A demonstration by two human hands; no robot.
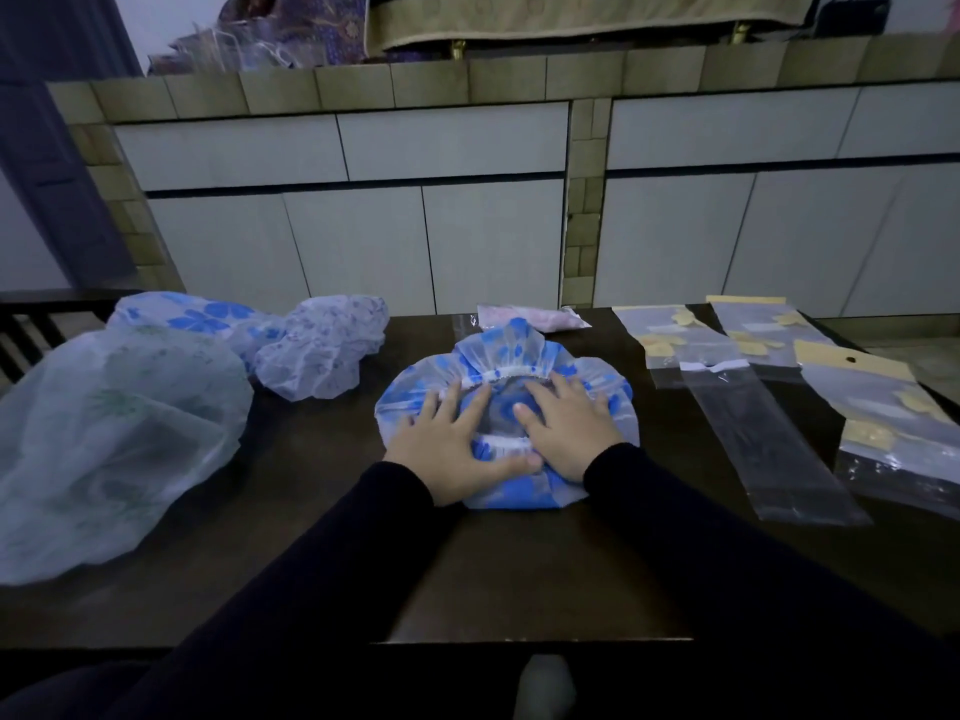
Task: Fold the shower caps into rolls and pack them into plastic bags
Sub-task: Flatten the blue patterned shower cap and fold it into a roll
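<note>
A dark wood-grain counter (519,574) stands before a wall of pale panels edged with tan tiles. At its left edge lies a large, crinkled, translucent green-print shower cap (109,439), overhanging toward the viewer; behind it sit a blue-flowered cap (192,317) and a small-print white cap (322,348), both puffed and wrinkled, touching each other. In the middle, the blue floral shower cap (506,371) lies flattened, its gathered white elastic rim facing up. The left hand (452,449) and right hand (569,433) press flat on it, fingers spread, each grip released rather than clenched. Just behind it lies a pink packed bag (530,318). To the right, glossy clear plastic bags (769,439) with yellow header cards fan toward the right edge. The near half of the counter is bare.
</note>
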